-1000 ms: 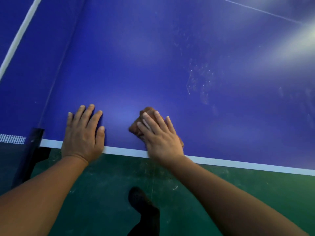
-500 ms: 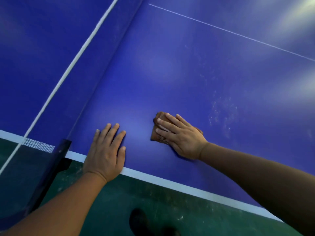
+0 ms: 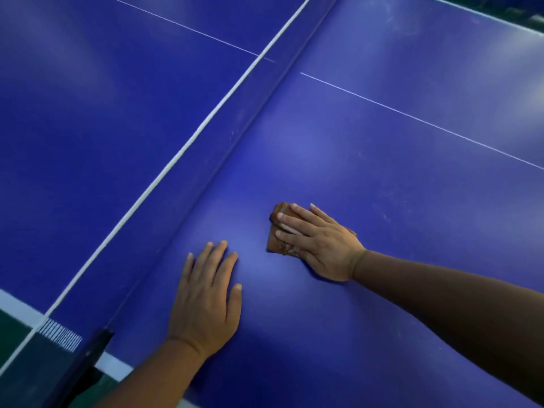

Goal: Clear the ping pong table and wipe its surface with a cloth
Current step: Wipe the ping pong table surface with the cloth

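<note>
A small brown folded cloth lies flat on the blue table, near its side edge and not far from the net. The right hand presses down on it, fingers straight and slightly spread across its top. Just beside it, closer to the net, the left hand rests palm-down on the bare table, fingers extended and lightly fanned. A thin white centre line crosses the surface beyond.

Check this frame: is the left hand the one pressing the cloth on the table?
No, the right hand presses the brown cloth flat, while the left hand lies bare on the blue table.
</note>
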Demonstrator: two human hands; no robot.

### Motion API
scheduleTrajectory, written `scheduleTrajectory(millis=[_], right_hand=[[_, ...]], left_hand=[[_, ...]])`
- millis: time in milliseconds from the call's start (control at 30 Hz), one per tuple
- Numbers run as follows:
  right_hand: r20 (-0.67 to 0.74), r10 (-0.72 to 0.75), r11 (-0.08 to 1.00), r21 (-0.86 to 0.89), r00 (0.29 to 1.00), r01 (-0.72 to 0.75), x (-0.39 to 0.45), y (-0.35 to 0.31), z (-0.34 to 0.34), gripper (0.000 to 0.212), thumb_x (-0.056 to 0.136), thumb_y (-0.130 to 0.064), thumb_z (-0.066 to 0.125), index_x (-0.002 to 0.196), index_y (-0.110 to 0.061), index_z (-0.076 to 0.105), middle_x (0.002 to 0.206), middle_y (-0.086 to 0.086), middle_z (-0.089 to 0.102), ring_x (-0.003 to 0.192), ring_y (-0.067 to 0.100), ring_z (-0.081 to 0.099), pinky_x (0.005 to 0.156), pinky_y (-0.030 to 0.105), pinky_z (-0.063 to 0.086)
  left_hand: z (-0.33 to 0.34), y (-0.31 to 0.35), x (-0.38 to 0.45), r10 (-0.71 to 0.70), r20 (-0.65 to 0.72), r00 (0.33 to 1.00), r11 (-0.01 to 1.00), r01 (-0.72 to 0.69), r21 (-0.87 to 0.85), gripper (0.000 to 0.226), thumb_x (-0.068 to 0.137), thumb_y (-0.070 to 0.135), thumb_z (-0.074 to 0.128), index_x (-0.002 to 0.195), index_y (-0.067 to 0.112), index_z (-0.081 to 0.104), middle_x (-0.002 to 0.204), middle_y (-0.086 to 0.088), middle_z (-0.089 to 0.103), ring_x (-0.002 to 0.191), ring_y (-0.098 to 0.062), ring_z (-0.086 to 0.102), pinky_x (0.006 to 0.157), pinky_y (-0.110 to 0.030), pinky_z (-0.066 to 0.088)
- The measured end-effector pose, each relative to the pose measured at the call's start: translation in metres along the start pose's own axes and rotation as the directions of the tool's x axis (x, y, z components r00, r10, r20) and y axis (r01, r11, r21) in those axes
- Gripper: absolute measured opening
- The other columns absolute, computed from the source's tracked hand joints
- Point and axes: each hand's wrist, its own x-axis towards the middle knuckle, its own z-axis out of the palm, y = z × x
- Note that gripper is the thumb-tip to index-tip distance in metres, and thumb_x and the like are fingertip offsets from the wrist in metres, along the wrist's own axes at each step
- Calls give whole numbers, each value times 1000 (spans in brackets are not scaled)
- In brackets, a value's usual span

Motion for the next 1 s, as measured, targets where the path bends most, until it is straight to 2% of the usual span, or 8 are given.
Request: scheduleTrajectory(millis=[233,367,433,500,600,700,800,1000], right_hand=[[-17,299,954,27,954,-299,58,134,-17,54,100,-43,26,150,-30,42,162,-2,29,152,28,19,121,53,16],[-79,600,798,117,796,-591,83,153,-26,46,106,-35,36,152,-29,41,165,-4,22,153,25,12,123,50,10],[-132,488,873,82,863,-481,81,116,-21,48,102,-28,38,149,-25,45,163,3,28,151,32,19,119,58,19],[-76,102,995,13,992,-102,53,69,-11,52,95,-28,38,146,-25,48,160,6,34,148,36,26,118,58,22],[29,-197,980,-17,980,197,35,85,-17,54,92,-29,40,145,-27,46,159,3,37,148,34,29,119,53,21],[-101,122,991,-47,987,-127,66,171,-31,38,103,-26,37,137,-31,53,150,7,45,139,35,40,105,58,39],[-129,597,802,63,792,-594,90,212,-44,42,103,-37,35,142,-31,49,158,2,33,146,30,25,112,61,28],[22,-104,993,-50,994,105,77,111,-15,51,98,-29,36,147,-28,47,160,2,34,150,31,23,121,53,18]], left_hand=[[12,-7,53,-39,73,997,995,32,97,55,100,38,29,145,13,48,157,-11,36,149,-32,22,122,-48,11],[14,-12,54,-45,96,994,996,38,75,54,102,37,27,146,15,48,157,-10,37,149,-31,24,123,-45,9],[13,-13,54,-47,98,994,998,41,55,52,101,35,29,146,15,47,157,-9,36,150,-31,23,123,-44,8],[13,-13,54,-40,101,994,998,35,51,52,101,34,31,146,16,48,158,-9,36,149,-32,24,123,-46,9],[12,-12,55,-50,103,993,997,43,72,53,100,35,31,148,19,45,159,-10,33,149,-34,23,122,-50,7],[12,-11,56,-69,114,991,996,61,67,54,100,36,29,150,21,40,161,-9,29,151,-33,20,122,-51,7],[13,-12,58,-74,118,990,996,67,57,54,99,35,31,150,20,41,160,-10,31,150,-34,20,121,-51,9],[13,-13,58,-84,141,986,995,76,58,53,102,38,24,152,22,34,161,-10,28,151,-33,18,122,-50,6]])
